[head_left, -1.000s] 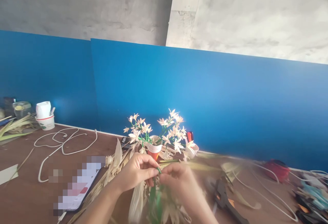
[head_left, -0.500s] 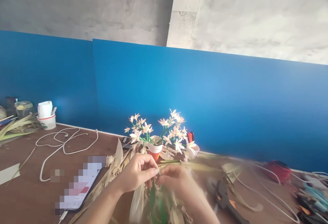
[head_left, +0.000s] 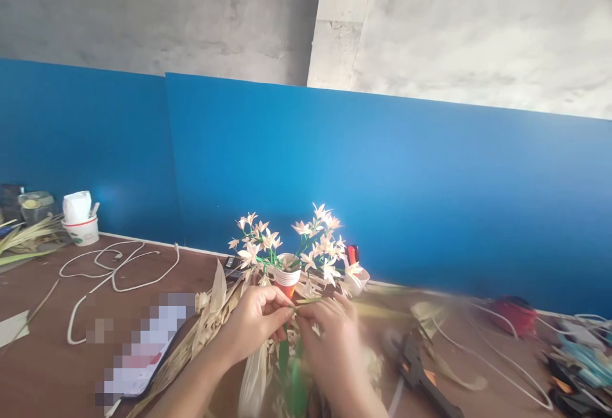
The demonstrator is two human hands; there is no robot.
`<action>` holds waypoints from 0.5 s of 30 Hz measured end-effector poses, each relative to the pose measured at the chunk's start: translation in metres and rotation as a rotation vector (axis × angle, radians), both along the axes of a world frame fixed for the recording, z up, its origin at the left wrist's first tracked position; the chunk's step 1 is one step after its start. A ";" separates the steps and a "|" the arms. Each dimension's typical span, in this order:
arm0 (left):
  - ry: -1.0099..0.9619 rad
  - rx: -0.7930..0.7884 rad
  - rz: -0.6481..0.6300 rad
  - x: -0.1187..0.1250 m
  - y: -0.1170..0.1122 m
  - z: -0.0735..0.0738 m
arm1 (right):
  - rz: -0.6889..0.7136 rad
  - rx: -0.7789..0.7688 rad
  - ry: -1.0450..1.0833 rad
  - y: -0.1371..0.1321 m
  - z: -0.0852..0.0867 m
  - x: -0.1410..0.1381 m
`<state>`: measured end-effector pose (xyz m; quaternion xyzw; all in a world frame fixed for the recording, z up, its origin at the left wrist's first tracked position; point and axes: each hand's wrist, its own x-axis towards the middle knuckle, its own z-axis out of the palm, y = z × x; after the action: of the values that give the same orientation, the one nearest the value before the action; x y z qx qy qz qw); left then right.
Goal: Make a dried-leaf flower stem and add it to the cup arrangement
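My left hand is closed in a pinch on a thin green stem, just in front of the flowers. My right hand pinches the same stem from the right, its fingertips almost meeting the left ones. Long green strips hang below the fingers, partly blurred; where they join the stem is hidden. Behind the hands stands a stack of paper cups. Sprays of pale handmade flowers on green stems spread from it to both sides. Dry corn husks lie heaped around and beneath my hands.
A phone lies at the left, near a looped white cable and a white tub. At the right are a glue gun, a red round object and several tools. A blue partition bounds the table's back.
My right hand has turned, its wrist shifting left and its outer fingers lifting apart from the pinch. The left hand keeps its pinch. The view has shifted slightly.
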<state>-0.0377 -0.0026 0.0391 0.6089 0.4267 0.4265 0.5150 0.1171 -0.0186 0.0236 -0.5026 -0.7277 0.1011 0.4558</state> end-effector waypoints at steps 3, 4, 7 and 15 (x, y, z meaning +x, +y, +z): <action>-0.026 -0.013 -0.080 -0.008 0.000 0.001 | 0.091 -0.313 0.170 -0.002 0.004 0.005; -0.024 -0.021 -0.103 -0.010 0.001 0.000 | 0.130 -0.433 0.246 -0.002 0.005 0.007; -0.030 -0.030 -0.165 -0.017 0.002 -0.004 | 0.311 -0.738 0.519 -0.001 0.007 0.011; -0.021 -0.003 -0.200 -0.015 -0.004 0.001 | 0.516 -0.916 0.699 0.008 -0.001 0.011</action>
<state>-0.0531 -0.0065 0.0399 0.6433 0.3590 0.3785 0.5604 0.1277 -0.0103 0.0226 -0.3923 -0.5164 0.6674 0.3660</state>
